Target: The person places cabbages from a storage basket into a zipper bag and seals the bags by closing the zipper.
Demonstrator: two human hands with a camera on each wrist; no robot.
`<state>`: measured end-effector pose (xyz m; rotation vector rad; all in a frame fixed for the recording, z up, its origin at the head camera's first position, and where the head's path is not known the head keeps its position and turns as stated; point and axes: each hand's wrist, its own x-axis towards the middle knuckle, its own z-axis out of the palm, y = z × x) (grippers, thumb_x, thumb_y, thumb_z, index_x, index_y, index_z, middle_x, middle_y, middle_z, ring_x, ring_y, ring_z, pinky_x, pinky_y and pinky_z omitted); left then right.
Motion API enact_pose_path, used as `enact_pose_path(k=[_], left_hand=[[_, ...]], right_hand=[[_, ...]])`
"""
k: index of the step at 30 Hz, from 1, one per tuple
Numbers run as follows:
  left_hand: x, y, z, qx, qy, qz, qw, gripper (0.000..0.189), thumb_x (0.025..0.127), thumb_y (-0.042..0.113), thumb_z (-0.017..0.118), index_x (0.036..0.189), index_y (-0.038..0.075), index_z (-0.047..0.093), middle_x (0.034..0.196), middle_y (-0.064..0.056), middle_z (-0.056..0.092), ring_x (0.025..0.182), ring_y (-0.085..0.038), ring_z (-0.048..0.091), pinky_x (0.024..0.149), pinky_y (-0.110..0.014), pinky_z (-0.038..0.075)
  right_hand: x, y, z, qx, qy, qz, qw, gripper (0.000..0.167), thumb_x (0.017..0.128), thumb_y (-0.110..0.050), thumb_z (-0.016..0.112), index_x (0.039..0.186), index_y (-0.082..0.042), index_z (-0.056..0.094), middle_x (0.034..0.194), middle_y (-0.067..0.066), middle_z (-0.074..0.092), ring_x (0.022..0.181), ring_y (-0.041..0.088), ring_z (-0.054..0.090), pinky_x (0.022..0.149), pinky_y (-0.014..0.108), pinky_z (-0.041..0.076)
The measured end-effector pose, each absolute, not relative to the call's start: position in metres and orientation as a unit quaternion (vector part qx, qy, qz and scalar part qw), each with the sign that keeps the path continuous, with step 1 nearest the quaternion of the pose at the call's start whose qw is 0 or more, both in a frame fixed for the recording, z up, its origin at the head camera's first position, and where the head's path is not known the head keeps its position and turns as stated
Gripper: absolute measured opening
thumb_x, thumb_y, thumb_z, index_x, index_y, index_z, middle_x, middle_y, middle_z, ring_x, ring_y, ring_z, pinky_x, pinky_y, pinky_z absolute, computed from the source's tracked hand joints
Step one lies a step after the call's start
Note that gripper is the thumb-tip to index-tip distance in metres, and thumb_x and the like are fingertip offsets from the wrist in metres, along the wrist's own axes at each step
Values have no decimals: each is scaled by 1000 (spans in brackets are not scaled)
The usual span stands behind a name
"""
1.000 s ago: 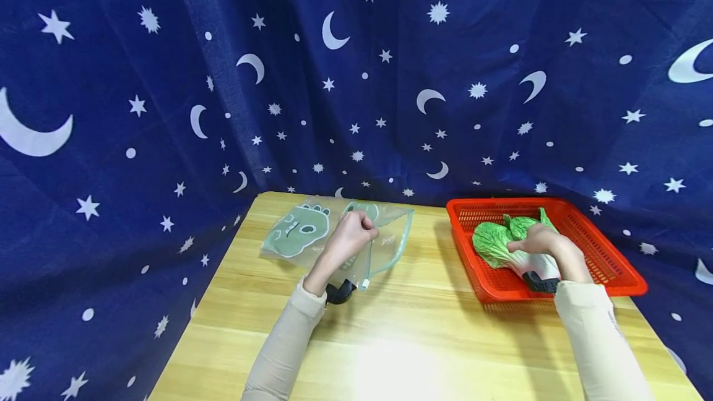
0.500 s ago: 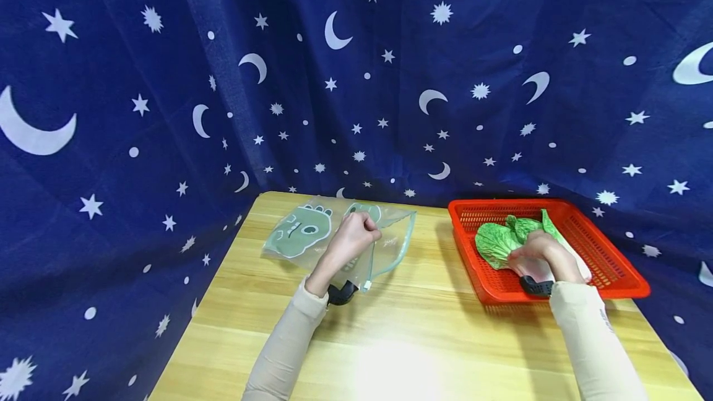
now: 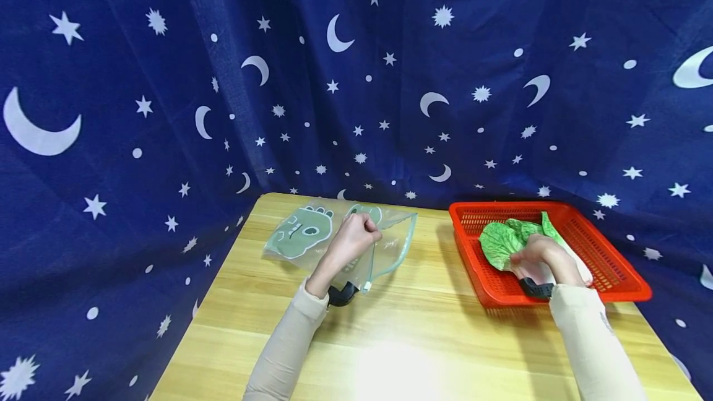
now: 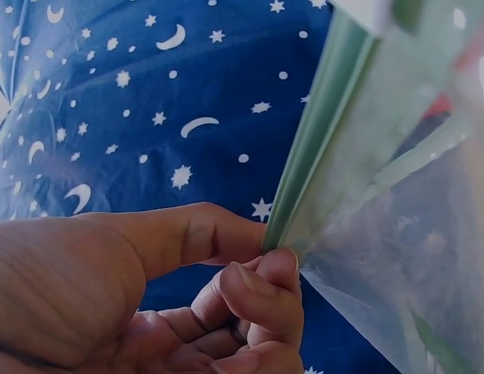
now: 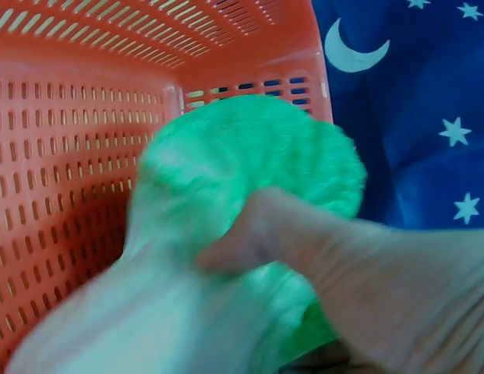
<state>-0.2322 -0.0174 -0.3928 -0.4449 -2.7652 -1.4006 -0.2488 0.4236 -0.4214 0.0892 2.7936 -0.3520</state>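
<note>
My left hand (image 3: 351,240) pinches the edge of a clear zip bag (image 3: 303,232) printed with green cartoon faces. Between thumb and finger, the green zip strip (image 4: 316,128) shows in the left wrist view, and the bag's mouth spreads apart to the right. A white slider (image 3: 367,286) sits at the near corner. Over in the red basket, my right hand (image 3: 548,257) grips a napa cabbage leaf (image 3: 497,245), thumb laid across its pale stem in the right wrist view. The fingers beneath are hidden. More cabbage leaves (image 3: 548,228) lie behind that hand.
The red plastic basket (image 3: 465,252) with slotted walls stands at the right of the wooden table (image 3: 423,320). A dark blue curtain (image 3: 390,79) with moons and stars hangs behind and beside the table.
My right hand has closed round the cabbage leaf's stem and shifted it slightly; the other leaves behind show more. My left hand keeps its pinch on the bag.
</note>
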Motion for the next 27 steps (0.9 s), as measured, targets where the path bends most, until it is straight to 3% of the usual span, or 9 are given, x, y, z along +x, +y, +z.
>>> enact_pose_path(k=[6,10,13,15,18,22,27], left_hand=[[-235,-17,-395,-139,-884,-447,6,5,78,10,67,74,11,63,75,0,62,69,-14,54,68,-27,47],[-235,-15,-396,-133,-884,-447,5,4,78,11,67,76,11,63,76,0,63,69,-13,55,67,-27,48],[-236,-14,-397,-129,-883,-451,3,4,79,12,67,76,11,64,76,0,63,69,-13,55,68,-27,47],[-236,-14,-397,-127,-881,-455,2,4,79,13,67,77,11,64,76,0,64,70,-14,56,68,-27,47],[-237,-14,-397,-123,-880,-459,0,3,79,13,67,77,12,64,76,1,64,70,-14,56,68,-27,47],[-236,-14,-397,-117,-880,-460,-6,3,79,15,66,78,13,64,77,1,63,71,-14,56,67,-27,47],[-235,-13,-396,-118,-877,-466,-5,3,79,15,66,79,13,64,78,1,64,71,-14,56,65,-27,47]], right_hand=[[-238,416,-417,76,957,-248,130,43,90,-41,61,74,-2,50,69,3,43,65,18,47,60,30,43],[-230,407,-419,83,952,-296,4,44,91,-39,61,89,4,52,76,13,53,70,22,51,61,31,44],[-226,399,-425,105,947,-284,-104,48,88,-38,63,99,8,55,85,27,61,73,35,57,60,41,45],[-223,392,-429,134,930,-307,-150,50,87,-36,63,109,8,54,97,32,62,85,44,59,68,49,46],[-217,378,-435,179,893,-363,-199,54,87,-35,63,121,5,51,113,31,59,106,46,56,84,55,43],[-209,366,-440,212,854,-409,-240,57,85,-32,65,129,0,48,121,24,58,116,39,52,94,51,38],[-200,349,-437,220,835,-426,-271,51,84,-27,68,126,-3,51,118,19,61,110,32,55,88,40,41]])
